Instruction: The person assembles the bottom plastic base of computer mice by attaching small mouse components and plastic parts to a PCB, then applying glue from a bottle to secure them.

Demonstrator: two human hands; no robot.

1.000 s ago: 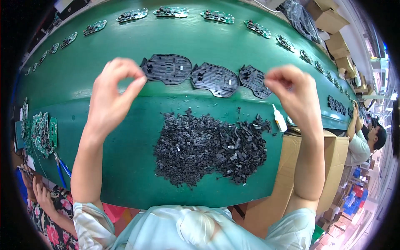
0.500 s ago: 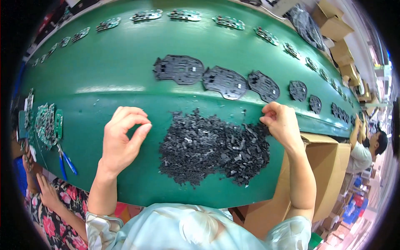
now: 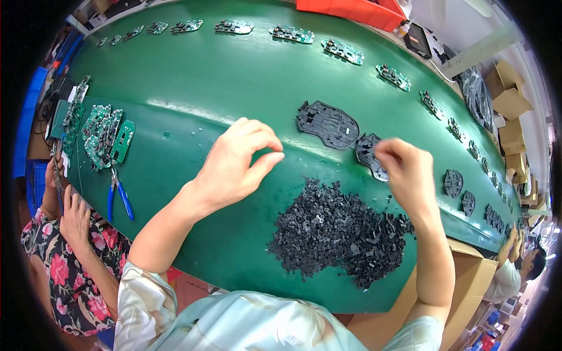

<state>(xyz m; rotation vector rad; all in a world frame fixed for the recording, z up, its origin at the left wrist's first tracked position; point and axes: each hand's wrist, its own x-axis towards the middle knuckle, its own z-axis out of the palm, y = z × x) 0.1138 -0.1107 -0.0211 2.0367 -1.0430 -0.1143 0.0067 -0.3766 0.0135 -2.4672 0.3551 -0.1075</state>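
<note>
My left hand [image 3: 243, 161] hovers over the green bench at mid-picture, fingers curved and thumb a little apart from the forefinger, with nothing seen between them. To its right, my right hand [image 3: 408, 172] is slightly blurred. Its fingers are curled together at the edge of a ribbed black plastic plate [image 3: 370, 155]; whatever they may pinch is hidden. Another such plate [image 3: 328, 124] lies just left of that one. Closer to me, a heap of small black plastic parts [image 3: 339, 231] spreads below both hands, finer bits on its left and bigger pieces on its right.
Green circuit boards [image 3: 234, 27] run in a line along the far side. More boards [image 3: 105, 136] and blue-handled pliers [image 3: 120, 196] lie left, beside a seated person's hand [image 3: 75, 219]. Black plates [image 3: 453, 183] continue rightward. A cardboard box [image 3: 468, 281] stands right; a red bin [image 3: 354, 13] sits behind.
The view has shifted, so bench things appear farther right. My right hand has moved from the heap's far edge to the black plates. My left hand has moved right, its thumb still apart.
</note>
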